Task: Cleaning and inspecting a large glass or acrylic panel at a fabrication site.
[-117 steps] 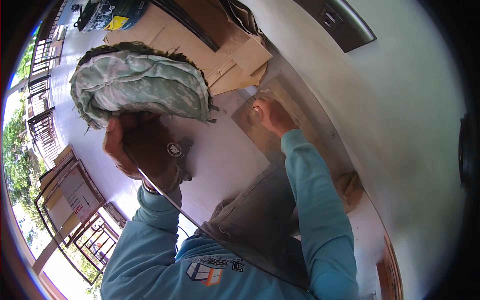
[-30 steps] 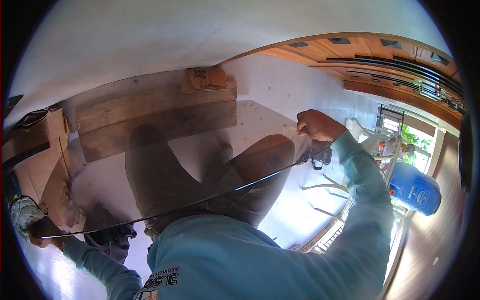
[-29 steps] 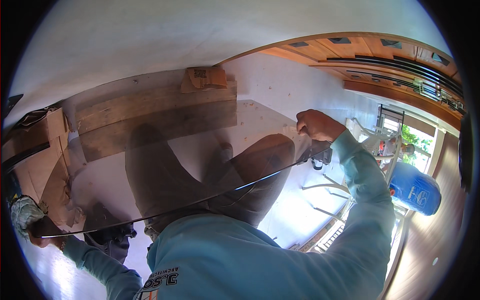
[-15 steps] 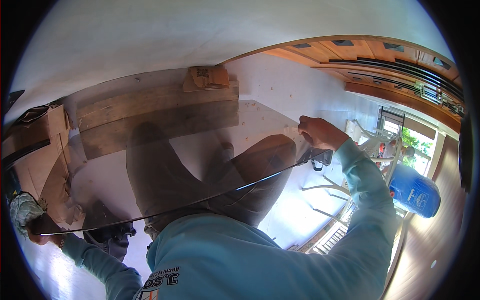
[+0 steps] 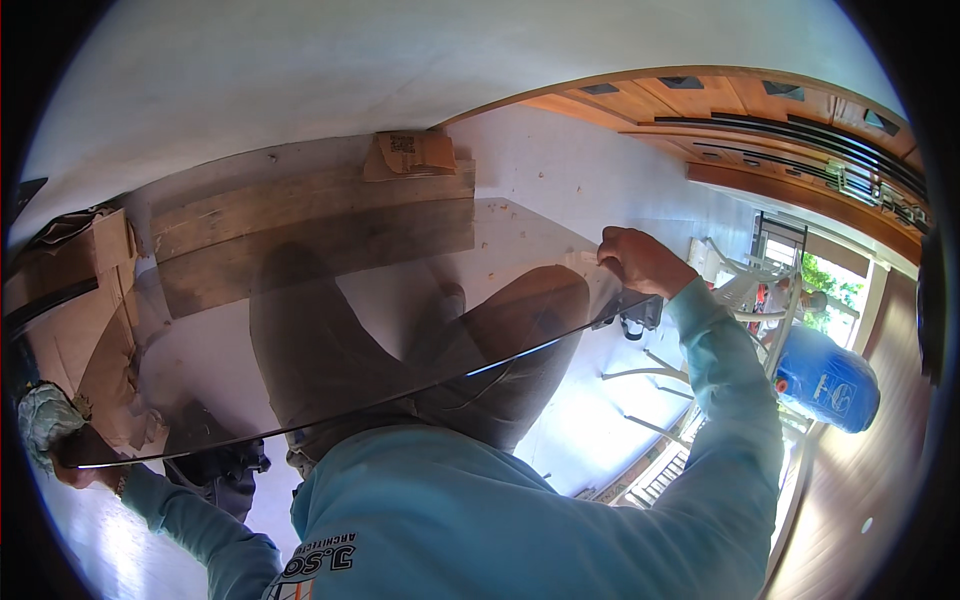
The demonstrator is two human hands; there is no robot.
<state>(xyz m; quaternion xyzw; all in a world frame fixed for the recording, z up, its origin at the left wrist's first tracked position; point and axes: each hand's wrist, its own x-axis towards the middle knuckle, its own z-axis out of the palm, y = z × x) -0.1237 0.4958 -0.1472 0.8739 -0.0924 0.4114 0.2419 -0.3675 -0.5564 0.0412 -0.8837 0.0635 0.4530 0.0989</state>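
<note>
A large see-through tinted glass pane slants across in front of my body, its near edge a thin dark line running from lower left to middle right. My left hand is closed around the pane's edge at the far left. A crumpled pale green cloth bunches up against that hand; whether the fingers grip it too is hard to tell. At the right, my right hand has its fingers curled and pinched on the pane's opposite side edge. Through the glass my legs show darkened.
Wooden planks lie along the wall with a piece of cardboard on them. More cardboard stands at left. A dark bag sits below the pane. Rightward are pale chair frames, a blue water jug and a wooden panelled door.
Almost nothing differs. The pane's near edge and my right hand have shifted very slightly; both hands keep their hold.
</note>
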